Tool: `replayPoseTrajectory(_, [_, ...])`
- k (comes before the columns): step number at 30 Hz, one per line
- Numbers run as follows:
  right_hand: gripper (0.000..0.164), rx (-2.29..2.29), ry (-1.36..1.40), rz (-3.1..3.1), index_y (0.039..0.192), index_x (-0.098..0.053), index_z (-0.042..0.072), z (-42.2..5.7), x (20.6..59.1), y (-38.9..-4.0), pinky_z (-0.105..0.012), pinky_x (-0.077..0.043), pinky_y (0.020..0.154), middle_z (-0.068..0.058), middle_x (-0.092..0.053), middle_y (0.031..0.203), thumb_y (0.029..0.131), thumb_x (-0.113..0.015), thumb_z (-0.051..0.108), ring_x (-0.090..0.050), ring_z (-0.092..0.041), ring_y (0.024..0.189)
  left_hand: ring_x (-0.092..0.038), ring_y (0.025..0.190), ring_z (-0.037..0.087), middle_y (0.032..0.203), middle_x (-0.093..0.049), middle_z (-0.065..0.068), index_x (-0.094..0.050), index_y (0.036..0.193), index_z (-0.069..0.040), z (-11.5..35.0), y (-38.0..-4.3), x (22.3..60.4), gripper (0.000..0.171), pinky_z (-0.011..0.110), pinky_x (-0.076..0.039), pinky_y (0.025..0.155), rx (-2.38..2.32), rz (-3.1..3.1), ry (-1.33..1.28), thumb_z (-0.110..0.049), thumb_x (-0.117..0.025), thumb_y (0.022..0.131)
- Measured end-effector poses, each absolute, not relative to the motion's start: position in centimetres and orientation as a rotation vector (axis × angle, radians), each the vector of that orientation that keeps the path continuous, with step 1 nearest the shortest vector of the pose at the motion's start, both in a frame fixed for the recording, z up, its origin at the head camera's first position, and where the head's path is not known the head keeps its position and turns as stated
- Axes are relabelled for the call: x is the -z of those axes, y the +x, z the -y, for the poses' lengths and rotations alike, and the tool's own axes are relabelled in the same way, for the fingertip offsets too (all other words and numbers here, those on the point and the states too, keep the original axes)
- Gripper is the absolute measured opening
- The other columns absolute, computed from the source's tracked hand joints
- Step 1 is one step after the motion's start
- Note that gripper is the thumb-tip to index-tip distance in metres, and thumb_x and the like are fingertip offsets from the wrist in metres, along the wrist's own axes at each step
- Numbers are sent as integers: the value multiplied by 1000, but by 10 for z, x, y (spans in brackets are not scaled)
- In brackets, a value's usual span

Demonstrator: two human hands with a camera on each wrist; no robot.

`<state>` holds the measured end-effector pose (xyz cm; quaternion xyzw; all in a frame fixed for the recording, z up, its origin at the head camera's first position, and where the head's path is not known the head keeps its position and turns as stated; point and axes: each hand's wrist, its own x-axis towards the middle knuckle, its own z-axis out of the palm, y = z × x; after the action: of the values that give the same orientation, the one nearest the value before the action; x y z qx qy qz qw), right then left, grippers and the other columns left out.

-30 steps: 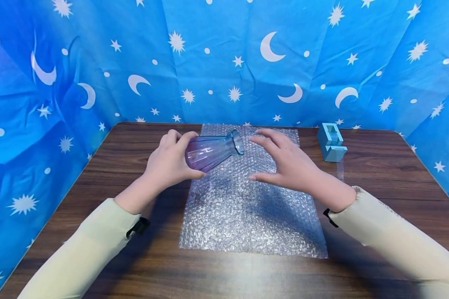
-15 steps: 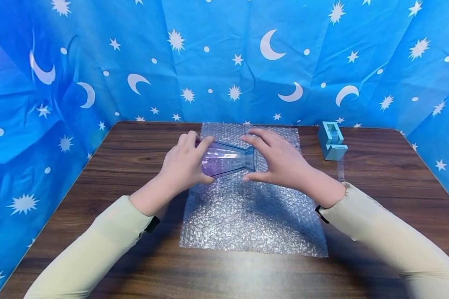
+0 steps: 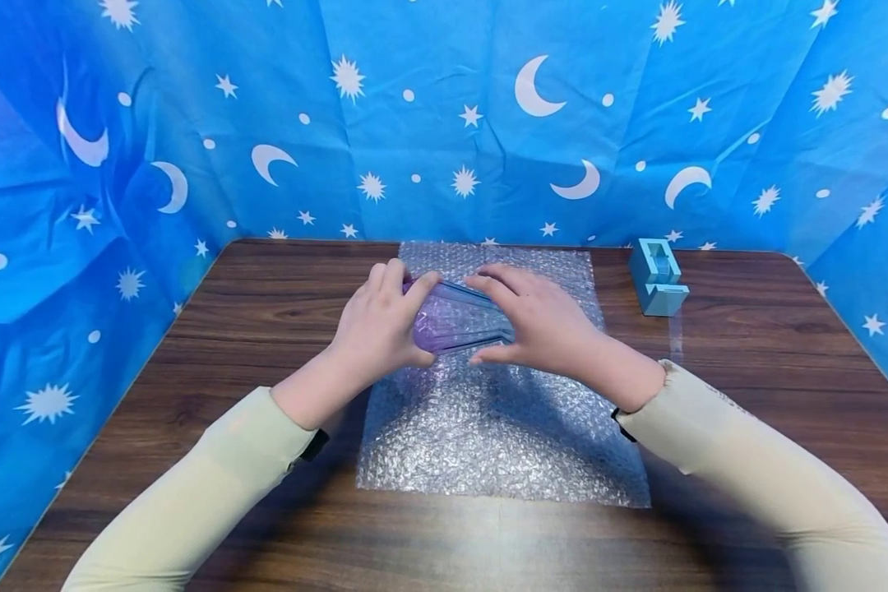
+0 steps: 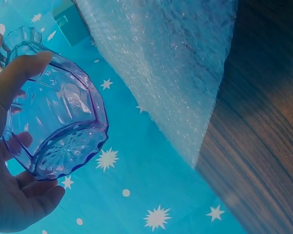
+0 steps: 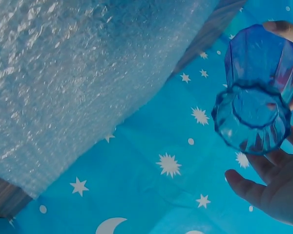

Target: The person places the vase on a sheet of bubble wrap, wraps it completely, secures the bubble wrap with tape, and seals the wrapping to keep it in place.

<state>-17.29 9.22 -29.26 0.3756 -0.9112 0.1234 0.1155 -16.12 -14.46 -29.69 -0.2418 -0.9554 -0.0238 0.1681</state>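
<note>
A fluted glass vase (image 3: 459,319), purple at its base and blue toward the mouth, lies sideways in the air above a sheet of bubble wrap (image 3: 481,444). My left hand (image 3: 377,325) grips its wide base end, fingers on the far side and thumb on the near side. In the left wrist view, the patterned bottom of the vase (image 4: 71,146) faces the camera. Around the narrow neck, my right hand (image 3: 543,321) is spread with its fingers and thumb apart. The scalloped mouth (image 5: 254,119) shows beside the right fingers (image 5: 246,187); whether they touch the glass I cannot tell.
A light blue tape dispenser (image 3: 659,279) stands at the back right of the wooden table (image 3: 266,329), a strip of clear tape hanging from it. Blue cloth (image 3: 429,107) with moons and stars hangs behind and at both sides.
My left hand has carried the vase rightward and levelled it, bringing its neck between the right fingers and thumb. The right hand has shifted slightly left.
</note>
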Motion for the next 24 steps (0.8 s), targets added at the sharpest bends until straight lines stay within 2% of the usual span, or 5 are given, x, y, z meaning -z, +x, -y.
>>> replayPoseTrajectory(11, [97, -254, 1034, 2708, 153, -46, 14, -86, 301, -171, -58, -51, 107, -16, -56, 149, 74, -87, 54, -58, -38, 135, -44, 92, 27, 114, -52, 17, -55, 144, -13, 138, -160, 296, 107, 39, -46, 71, 60, 2687, -694, -49, -100, 53])
replayPoseTrajectory(20, [90, -283, 1101, 2586, 146, -53, 12, -93, 305, -172, -49, -60, 95, -14, -70, 126, 72, -91, 46, -69, -33, 115, -47, 89, 27, 110, -55, 16, -58, 139, -14, 136, -158, 302, 104, 38, -45, 70, 45, 2573, -775, -56, -97, 52])
replayPoseTrajectory(24, [87, -341, 1122, 2520, 142, -57, 10, -98, 308, -171, -46, -61, 90, -14, -70, 117, 70, -93, 42, -69, -31, 107, -50, 96, 29, 118, -56, 17, -58, 138, -14, 132, -158, 302, 103, 40, -48, 76, 79, 2569, -811, -54, -98, 53])
